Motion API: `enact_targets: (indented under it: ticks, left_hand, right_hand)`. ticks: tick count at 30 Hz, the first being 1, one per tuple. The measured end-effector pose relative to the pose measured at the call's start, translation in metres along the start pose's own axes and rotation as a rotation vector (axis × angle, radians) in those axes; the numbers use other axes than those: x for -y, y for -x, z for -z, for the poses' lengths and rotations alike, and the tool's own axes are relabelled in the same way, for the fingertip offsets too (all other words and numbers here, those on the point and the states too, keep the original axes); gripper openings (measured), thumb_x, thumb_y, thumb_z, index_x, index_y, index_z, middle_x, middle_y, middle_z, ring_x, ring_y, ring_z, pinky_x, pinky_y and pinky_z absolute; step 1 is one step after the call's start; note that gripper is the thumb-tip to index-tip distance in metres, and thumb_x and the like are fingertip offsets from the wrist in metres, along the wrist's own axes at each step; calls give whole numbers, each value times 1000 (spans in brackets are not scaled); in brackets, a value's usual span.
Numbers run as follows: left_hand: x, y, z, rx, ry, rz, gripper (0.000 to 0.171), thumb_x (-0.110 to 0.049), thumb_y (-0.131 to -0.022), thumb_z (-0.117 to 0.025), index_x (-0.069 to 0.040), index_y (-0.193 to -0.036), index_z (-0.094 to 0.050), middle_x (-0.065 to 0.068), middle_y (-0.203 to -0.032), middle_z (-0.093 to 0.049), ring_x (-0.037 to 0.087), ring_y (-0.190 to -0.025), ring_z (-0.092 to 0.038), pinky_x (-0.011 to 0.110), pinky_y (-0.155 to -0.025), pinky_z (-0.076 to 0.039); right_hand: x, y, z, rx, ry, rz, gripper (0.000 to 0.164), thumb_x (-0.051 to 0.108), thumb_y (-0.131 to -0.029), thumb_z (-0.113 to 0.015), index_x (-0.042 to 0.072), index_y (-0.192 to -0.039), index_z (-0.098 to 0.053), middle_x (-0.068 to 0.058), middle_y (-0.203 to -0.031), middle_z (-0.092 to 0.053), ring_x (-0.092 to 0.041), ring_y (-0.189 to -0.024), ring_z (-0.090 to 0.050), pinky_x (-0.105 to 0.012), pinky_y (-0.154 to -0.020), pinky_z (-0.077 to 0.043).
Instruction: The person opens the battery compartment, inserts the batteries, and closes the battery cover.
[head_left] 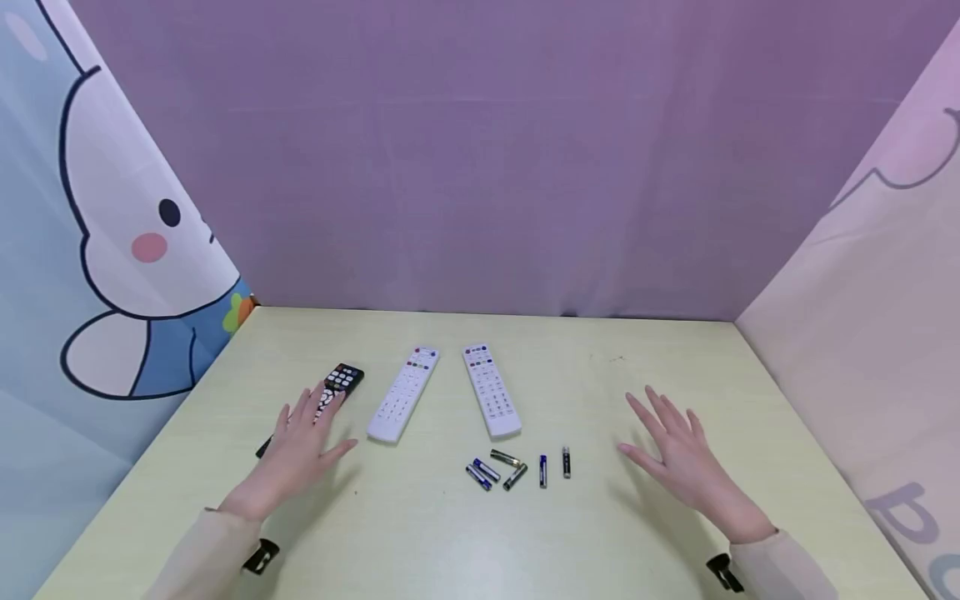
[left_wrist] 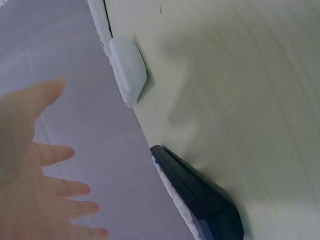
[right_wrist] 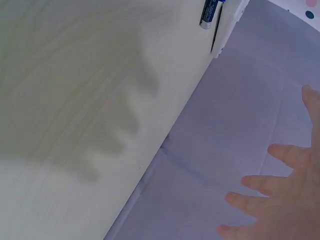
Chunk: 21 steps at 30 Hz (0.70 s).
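Note:
My left hand, fingers spread, hovers above the table and partly covers a black remote control in the head view. The left wrist view shows that remote on the tabletop, apart from the hand. Over the table's right side, my right hand is held with fingers spread, holding nothing. Two white remotes lie between the hands, one slanting right at its far end, the other slanting left. Nearer me are several small batteries: a blue pair, two dark ones, and two standing apart.
The pale wooden table ends at a purple curtain along the back. A cartoon-printed cloth hangs at left, a pale pink one at right. Black clips sit at both wrists.

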<state>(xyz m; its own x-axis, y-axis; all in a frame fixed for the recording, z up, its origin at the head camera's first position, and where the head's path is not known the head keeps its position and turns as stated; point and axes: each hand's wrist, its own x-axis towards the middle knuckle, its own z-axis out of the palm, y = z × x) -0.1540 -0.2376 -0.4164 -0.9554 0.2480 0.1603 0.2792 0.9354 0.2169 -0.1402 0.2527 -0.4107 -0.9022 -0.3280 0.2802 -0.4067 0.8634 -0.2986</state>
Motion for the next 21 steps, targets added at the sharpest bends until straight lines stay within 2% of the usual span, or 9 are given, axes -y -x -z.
enact_targets:
  ticks: [8, 16, 21]
  left_hand:
    - [17, -9, 2, -12, -25, 41, 61, -29, -84, -58, 7, -127, -37, 34, -130, -29, 49, -118, -28, 64, -95, -24]
    - [34, -15, 1, -42, -38, 50, 53, -23, -82, -60, 9, -121, -43, 37, -121, -39, 50, -106, -42, 61, -82, -40]
    - [39, -18, 2, -25, -44, 74, 51, -22, -82, -61, 9, -119, -45, 36, -117, -42, 49, -100, -46, 60, -76, -42]
  right_hand:
    - [5, -7, -3, -49, -39, 69, 56, 31, -83, -59, 1, -127, -43, -27, -130, -36, -44, -116, -35, -61, -98, -21]
    - [10, -10, -9, -96, -54, 126, 41, 23, -82, -62, 1, -116, -54, -22, -117, -51, -41, -106, -46, -55, -89, -37]
    - [12, -10, -11, -97, -59, 137, 33, 17, -80, -63, 3, -110, -58, -16, -109, -58, -34, -100, -53, -50, -86, -45]
